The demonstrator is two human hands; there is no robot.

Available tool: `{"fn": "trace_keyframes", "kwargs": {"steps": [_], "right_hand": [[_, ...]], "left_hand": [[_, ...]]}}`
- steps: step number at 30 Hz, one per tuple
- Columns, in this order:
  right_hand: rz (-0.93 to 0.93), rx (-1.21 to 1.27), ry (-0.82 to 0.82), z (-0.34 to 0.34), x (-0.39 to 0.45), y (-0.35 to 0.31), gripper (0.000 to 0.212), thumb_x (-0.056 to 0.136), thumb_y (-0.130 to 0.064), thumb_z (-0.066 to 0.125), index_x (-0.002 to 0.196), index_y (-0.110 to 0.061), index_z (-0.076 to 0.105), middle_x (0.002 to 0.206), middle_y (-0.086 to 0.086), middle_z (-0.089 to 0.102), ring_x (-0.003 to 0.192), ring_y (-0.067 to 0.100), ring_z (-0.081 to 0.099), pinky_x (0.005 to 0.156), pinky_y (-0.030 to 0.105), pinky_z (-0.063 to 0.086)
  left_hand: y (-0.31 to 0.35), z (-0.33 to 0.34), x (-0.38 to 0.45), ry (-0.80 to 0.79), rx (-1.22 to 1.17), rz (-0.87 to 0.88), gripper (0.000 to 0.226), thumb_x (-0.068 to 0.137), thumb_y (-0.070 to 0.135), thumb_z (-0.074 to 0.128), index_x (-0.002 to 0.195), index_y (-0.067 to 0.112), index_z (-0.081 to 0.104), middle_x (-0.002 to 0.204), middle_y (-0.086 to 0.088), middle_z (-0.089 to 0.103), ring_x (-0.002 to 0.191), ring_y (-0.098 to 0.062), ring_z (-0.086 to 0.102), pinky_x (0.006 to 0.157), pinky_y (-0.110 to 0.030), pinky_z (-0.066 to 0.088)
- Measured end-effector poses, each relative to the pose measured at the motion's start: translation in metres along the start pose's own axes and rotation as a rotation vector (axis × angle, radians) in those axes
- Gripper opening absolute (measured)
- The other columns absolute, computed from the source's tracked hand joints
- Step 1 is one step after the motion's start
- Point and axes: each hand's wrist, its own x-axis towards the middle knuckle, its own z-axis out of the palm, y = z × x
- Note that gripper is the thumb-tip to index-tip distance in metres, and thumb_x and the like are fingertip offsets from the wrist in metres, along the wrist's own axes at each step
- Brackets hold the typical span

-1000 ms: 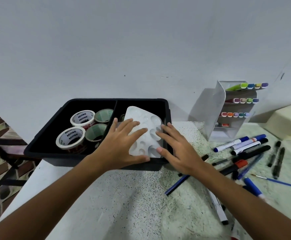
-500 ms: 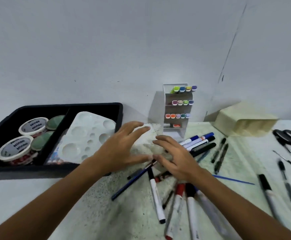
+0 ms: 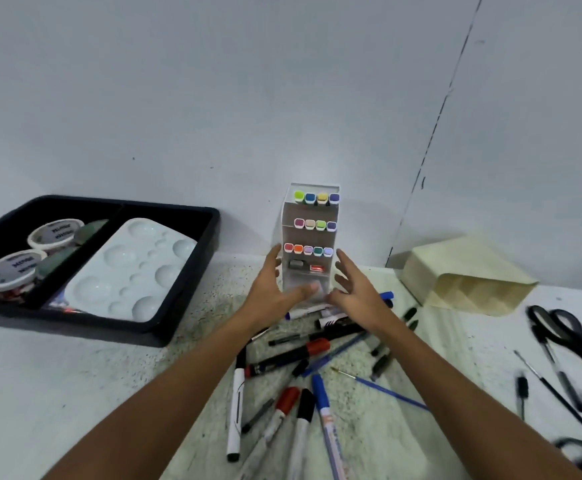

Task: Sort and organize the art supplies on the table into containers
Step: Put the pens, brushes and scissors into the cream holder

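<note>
- Head view: my left hand and right hand reach either side of the white marker rack, which stands upright at the far edge of the surface, against the wall.
- The rack looks like thin, light plastic, tall and narrow, with rows of coloured marker caps facing me; I judge it top-heavy and easy to tip, so the low side walls are the place to take it, one palm on each.
- My left hand is spread, thumb lying across the rack's lower front, fingers just beside its left wall; whether they touch I cannot tell.
- My right hand is spread too, fingers straight, near the right wall and holding nothing.
- Loose markers and pens lie scattered on the surface beneath my wrists.
- The black tray sits at the left edge, holding the white paint palette and tape rolls.
</note>
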Motion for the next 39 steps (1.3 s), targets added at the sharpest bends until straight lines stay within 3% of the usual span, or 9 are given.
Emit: {"fn": "trace_keyframes", "kwargs": {"steps": [5,15,19,23,25,28,32,35,39], "right_hand": [[-0.059,0.016,-0.030,0.011,0.002,-0.001,0.088,0.074,-0.015,0.062,0.150,-0.037,0.024,0.143,-0.013,0.048,0.126,0.010,0.052,0.097,0.037,0.051],[-0.032,0.045,-0.055,0.049,0.020,-0.015,0.095,0.068,-0.011,0.058,0.153,-0.032,0.020,0.139,-0.006,0.051,0.123,0.014,0.054,0.093,0.040,0.054],[-0.019,0.014,-0.075,0.062,0.025,-0.020,0.093,0.075,-0.009,0.062,0.154,-0.028,0.017,0.146,-0.006,0.044,0.127,0.016,0.050,0.093,0.035,0.054],[-0.017,-0.147,-0.003,0.054,0.012,-0.021,0.064,0.089,-0.001,0.057,0.148,-0.018,0.035,0.144,-0.002,0.043,0.126,0.015,0.046,0.094,0.027,0.046],[-0.067,-0.335,0.099,0.038,0.000,-0.011,0.050,0.090,-0.006,0.055,0.138,-0.015,0.050,0.140,0.005,0.050,0.126,0.019,0.048,0.102,0.032,0.042],[-0.057,-0.692,0.153,0.009,-0.011,0.008,0.043,0.094,-0.031,0.056,0.135,-0.019,0.054,0.138,0.006,0.052,0.130,0.022,0.042,0.107,0.036,0.035],[0.090,-1.056,0.095,-0.009,-0.024,0.028,0.062,0.094,-0.065,0.027,0.145,-0.030,0.038,0.149,0.002,0.037,0.141,0.027,0.021,0.112,0.049,0.016],[0.036,-1.086,0.155,-0.006,-0.045,0.037,0.075,0.086,-0.066,0.014,0.142,-0.025,0.044,0.139,0.005,0.047,0.132,0.030,0.033,0.107,0.050,0.025],[-0.053,-1.063,0.264,-0.003,-0.070,0.047,0.058,0.091,-0.056,0.031,0.128,-0.019,0.057,0.122,0.006,0.058,0.115,0.032,0.048,0.099,0.050,0.034]], "left_hand": [[0.005,0.004,-0.001,-0.048,-0.116,0.089,0.065,0.079,0.012,0.079,0.126,0.037,0.042,0.110,0.029,0.064,0.105,0.004,0.062,0.079,-0.016,0.051],[-0.009,-0.032,0.000,-0.008,-0.125,0.078,0.072,0.078,0.016,0.079,0.137,0.026,0.039,0.120,0.017,0.061,0.105,0.002,0.062,0.077,-0.013,0.051],[-0.020,-0.049,0.003,-0.011,-0.071,0.053,0.080,0.073,0.033,0.083,0.140,0.030,0.039,0.127,0.013,0.060,0.112,-0.003,0.060,0.085,-0.020,0.053],[-0.030,-0.040,-0.019,0.210,0.180,-0.042,0.067,0.079,0.030,0.078,0.136,0.020,0.046,0.112,0.004,0.059,0.105,-0.016,0.058,0.081,-0.030,0.051],[-0.037,-0.028,-0.042,0.319,0.477,0.141,0.047,0.082,0.028,0.074,0.124,0.014,0.057,0.099,0.004,0.057,0.094,-0.014,0.055,0.072,-0.024,0.045],[-0.043,-0.005,-0.053,0.150,0.591,0.475,0.032,0.081,0.032,0.067,0.107,0.012,0.066,0.095,0.003,0.060,0.090,-0.010,0.051,0.075,-0.028,0.048],[-0.034,0.031,-0.027,-0.181,0.635,0.624,0.064,0.084,0.050,0.054,0.134,0.009,0.052,0.128,-0.009,0.056,0.120,-0.023,0.048,0.102,-0.037,0.041],[-0.039,0.051,-0.018,-0.374,0.903,0.462,0.091,0.083,0.072,0.029,0.152,0.013,0.023,0.158,-0.011,0.024,0.146,-0.029,0.016,0.119,-0.048,0.011],[-0.047,0.056,-0.029,-0.272,0.963,0.650,0.081,0.084,0.067,0.038,0.142,0.010,0.044,0.143,-0.010,0.045,0.133,-0.030,0.038,0.109,-0.052,0.031]]}}
